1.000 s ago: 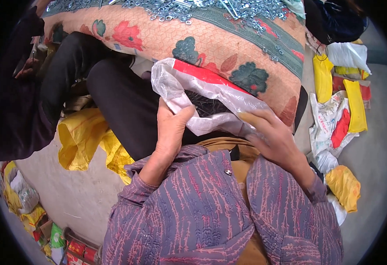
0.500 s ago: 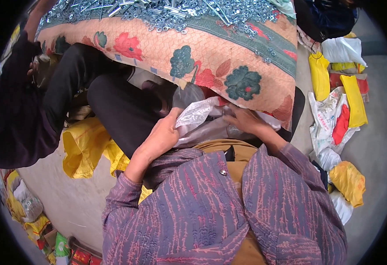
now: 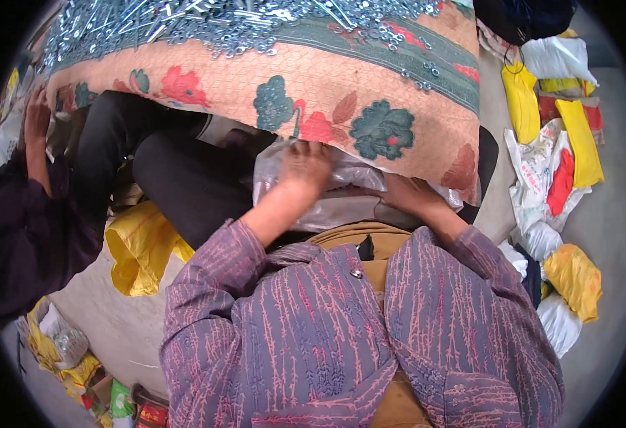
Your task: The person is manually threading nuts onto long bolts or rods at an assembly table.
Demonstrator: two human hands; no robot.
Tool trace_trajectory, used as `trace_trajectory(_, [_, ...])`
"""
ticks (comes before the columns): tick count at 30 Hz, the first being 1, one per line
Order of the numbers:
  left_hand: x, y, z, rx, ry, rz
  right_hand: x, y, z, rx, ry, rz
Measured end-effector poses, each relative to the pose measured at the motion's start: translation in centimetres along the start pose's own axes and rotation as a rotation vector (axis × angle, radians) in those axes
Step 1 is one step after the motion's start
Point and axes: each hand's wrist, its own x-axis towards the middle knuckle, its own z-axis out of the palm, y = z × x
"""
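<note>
A translucent plastic bag (image 3: 338, 214) lies across my lap, under the front edge of a floral cloth (image 3: 241, 85) that covers a work surface. My left hand (image 3: 304, 171) is closed on the bag's upper rim, its fingertips bent down at the cloth edge. My right hand (image 3: 411, 195) reaches to the bag's right side, its fingers largely hidden among the plastic folds and below the cloth. On the cloth lies a heap of small metal washers, nuts and rods (image 3: 220, 21).
At the left sits another person in dark clothes (image 3: 34, 221), one hand (image 3: 37, 118) by the cloth's edge. A yellow bag (image 3: 138, 246) lies on the floor beside my leg. Yellow packets (image 3: 577, 146) and white bags (image 3: 559, 321) lie to the right.
My left hand has moved right and up, from the bag's left side to its rim at the cloth edge. The bag is spread wider. The other person's hand has come down beside the cloth.
</note>
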Motion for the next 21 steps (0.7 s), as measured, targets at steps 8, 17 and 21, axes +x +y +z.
trace_trajectory(8, [1.5, -0.7, -0.9, -0.367, -0.447, 0.053, -1.6, 5.3, 2.7, -0.246, -0.108, 0.098])
trace_trajectory(17, [5.2, -1.2, 8.0, -0.890, -0.045, 0.099, -2.2, 4.5, 1.8, -0.320, 0.088, -0.029])
trace_trajectory(21, [7.7, -3.3, 6.1, -0.710, -0.189, -0.049, -2.2, 4.0, 1.3, -0.364, 0.190, -0.081])
